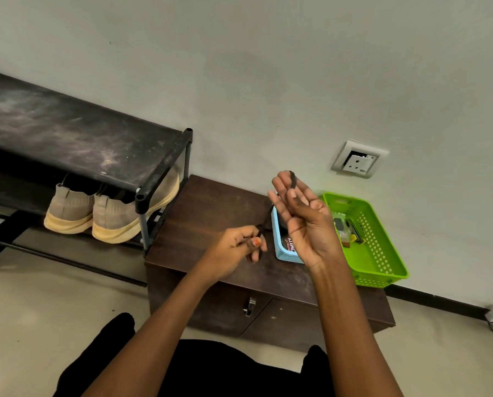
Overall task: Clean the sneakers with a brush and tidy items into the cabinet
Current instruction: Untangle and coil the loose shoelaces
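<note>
Over the brown cabinet (211,202), a thin black lace (292,180) stretches between both hands. My left hand (239,247) pinches its lower end between thumb and fingers. My right hand (305,222) is raised, palm toward me, and the lace's upper end is caught between its bent fingers. Two beige sneakers with cream soles (67,210) (116,219) stand heels out on the lower shelf of the black shoe rack (76,133) at the left. No brush is in sight.
A light-blue basket (279,245) with a dark packet stands on the cabinet behind my right hand. A green basket (382,253) with small items is at its right end. The cabinet doors are shut, with a metal handle (249,306). A wall socket (357,160) is above.
</note>
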`<state>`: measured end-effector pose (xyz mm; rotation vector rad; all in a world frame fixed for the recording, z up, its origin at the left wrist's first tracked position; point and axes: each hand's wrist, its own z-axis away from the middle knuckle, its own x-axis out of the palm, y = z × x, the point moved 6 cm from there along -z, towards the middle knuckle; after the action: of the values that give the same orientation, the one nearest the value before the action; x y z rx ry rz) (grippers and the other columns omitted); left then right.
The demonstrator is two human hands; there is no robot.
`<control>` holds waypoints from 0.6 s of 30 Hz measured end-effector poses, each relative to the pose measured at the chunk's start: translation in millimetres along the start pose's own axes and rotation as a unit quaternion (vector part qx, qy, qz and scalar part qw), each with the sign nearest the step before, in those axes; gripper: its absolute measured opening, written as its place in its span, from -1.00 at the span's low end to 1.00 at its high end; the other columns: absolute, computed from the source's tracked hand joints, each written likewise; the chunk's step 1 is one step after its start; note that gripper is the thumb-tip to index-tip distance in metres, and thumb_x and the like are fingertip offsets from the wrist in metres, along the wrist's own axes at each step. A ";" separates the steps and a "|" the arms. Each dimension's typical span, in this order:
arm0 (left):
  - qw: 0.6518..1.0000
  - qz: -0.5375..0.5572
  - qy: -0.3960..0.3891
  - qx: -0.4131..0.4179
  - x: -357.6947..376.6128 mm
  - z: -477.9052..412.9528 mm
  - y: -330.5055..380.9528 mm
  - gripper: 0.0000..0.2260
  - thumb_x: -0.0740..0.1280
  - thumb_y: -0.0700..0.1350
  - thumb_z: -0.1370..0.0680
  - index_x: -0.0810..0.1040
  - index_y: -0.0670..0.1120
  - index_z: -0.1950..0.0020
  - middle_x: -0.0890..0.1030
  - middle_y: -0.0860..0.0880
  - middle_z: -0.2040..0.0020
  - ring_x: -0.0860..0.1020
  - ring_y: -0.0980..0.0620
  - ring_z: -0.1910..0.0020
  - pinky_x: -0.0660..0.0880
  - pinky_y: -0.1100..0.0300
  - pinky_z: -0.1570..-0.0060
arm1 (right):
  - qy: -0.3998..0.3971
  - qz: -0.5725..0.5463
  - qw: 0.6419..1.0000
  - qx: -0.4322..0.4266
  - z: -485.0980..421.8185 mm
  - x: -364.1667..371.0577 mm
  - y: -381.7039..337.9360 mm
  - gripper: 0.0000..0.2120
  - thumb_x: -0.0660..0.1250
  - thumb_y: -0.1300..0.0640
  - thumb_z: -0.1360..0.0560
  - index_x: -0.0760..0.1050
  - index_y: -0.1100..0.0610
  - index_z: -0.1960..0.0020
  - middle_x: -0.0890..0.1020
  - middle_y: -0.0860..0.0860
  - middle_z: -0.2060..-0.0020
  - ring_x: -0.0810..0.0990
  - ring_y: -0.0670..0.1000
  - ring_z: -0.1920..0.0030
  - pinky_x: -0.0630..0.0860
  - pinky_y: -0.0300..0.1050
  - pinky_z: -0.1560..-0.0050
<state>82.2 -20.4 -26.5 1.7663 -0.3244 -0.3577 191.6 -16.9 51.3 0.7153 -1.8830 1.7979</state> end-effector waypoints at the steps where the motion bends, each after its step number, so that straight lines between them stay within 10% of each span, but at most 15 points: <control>1: 1.000 -0.002 -0.015 -0.004 2.3 0.5 -0.4 -0.77 0.17 -0.24 -0.62 0.55 -0.09 0.18 0.52 0.05 0.39 0.49 0.20 0.37 0.40 0.38 0.26 | 0.016 0.039 0.999 -0.032 -2.5 -4.6 1.1 -0.63 0.29 0.37 -0.38 0.45 0.29 -0.19 0.66 0.09 -0.04 0.62 0.02 -0.12 0.55 -0.12 -0.14; 6: 1.000 0.009 -0.001 -0.023 -7.6 -0.9 -1.7 -0.75 0.17 -0.06 -0.58 0.55 -0.07 0.22 0.52 0.05 0.43 0.50 0.08 0.36 0.42 0.13 0.20 | 0.052 0.423 0.891 -0.156 -4.1 -26.5 6.9 -0.63 0.20 0.48 -0.50 0.42 0.30 -0.28 0.59 0.02 -0.12 0.57 -0.23 -0.12 0.45 -0.29 -0.21; 12: 0.983 0.085 0.154 -0.053 -37.7 1.4 -2.4 -0.69 0.10 -0.18 -0.64 0.45 -0.13 0.27 0.41 0.10 0.50 0.35 0.20 0.48 0.34 0.31 0.35 | -0.096 0.687 0.715 -0.092 -1.8 -41.1 35.0 -0.66 0.22 0.42 -0.50 0.50 0.23 -0.24 0.62 0.03 -0.11 0.55 -0.15 -0.13 0.41 -0.41 -0.20; 15: 0.969 0.116 0.210 -0.062 -44.8 1.4 -6.0 -0.71 0.11 -0.20 -0.64 0.43 -0.12 0.27 0.44 0.12 0.43 0.34 0.22 0.48 0.32 0.31 0.36 | -0.153 0.685 0.713 -0.014 0.7 -40.0 47.3 -0.70 0.23 0.40 -0.51 0.53 0.21 -0.20 0.66 0.06 -0.03 0.59 -0.15 -0.08 0.46 -0.30 -0.20; 18: 0.956 0.117 0.255 -0.083 -51.8 3.6 -11.7 -0.70 0.12 -0.16 -0.64 0.43 -0.10 0.27 0.39 0.03 0.40 0.34 0.21 0.47 0.33 0.25 0.30 | -0.220 0.544 0.807 0.076 8.3 -24.7 49.4 -0.75 0.22 0.40 -0.52 0.54 0.22 -0.12 0.68 0.09 0.12 0.65 -0.05 0.05 0.54 -0.20 -0.07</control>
<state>33.8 -0.2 -35.2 1.5682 -0.1244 0.2370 179.6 -22.4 -3.0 -0.0089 -2.8216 2.6155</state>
